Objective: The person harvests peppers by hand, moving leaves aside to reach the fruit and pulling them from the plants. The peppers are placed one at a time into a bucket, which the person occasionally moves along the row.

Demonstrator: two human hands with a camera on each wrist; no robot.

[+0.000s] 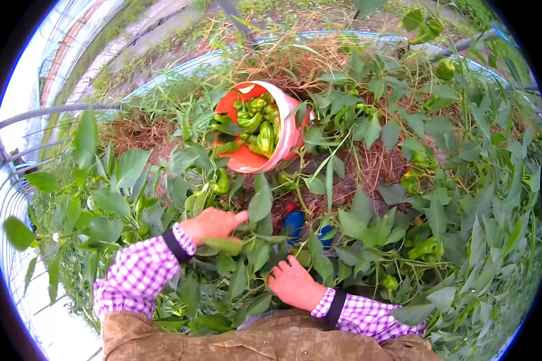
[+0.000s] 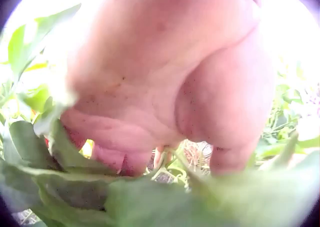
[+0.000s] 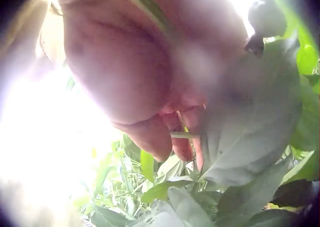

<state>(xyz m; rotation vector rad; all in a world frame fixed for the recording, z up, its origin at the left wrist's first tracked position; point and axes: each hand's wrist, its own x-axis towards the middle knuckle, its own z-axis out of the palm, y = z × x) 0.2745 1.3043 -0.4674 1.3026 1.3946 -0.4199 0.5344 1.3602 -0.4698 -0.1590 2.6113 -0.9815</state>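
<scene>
At centre left in the head view, the left hand [image 1: 214, 225] is over pepper leaves, its index finger stretched out. Up close, that hand [image 2: 165, 86] has its thumb apart from bent fingers; leaves cover part of the fingertips. Lower and to the right is the right hand [image 1: 296, 285], among leaves [image 1: 322, 265] in front of the body. In the right wrist view its fingers [image 3: 184, 147] hang loosely beside the thumb, a thin green stem [image 3: 185, 135] crossing by them; no firm grip shows. A green pepper [image 1: 221, 182] hangs above the left hand.
A tipped red-and-white bucket [image 1: 292, 129] holding several green peppers [image 1: 264, 137] lies beyond the hands. Blue objects [image 1: 293, 224] show between leaves. More peppers [image 1: 426, 249] hang at the right. Metal hoops [image 1: 60, 109] and a blue-edged sheet border the plants.
</scene>
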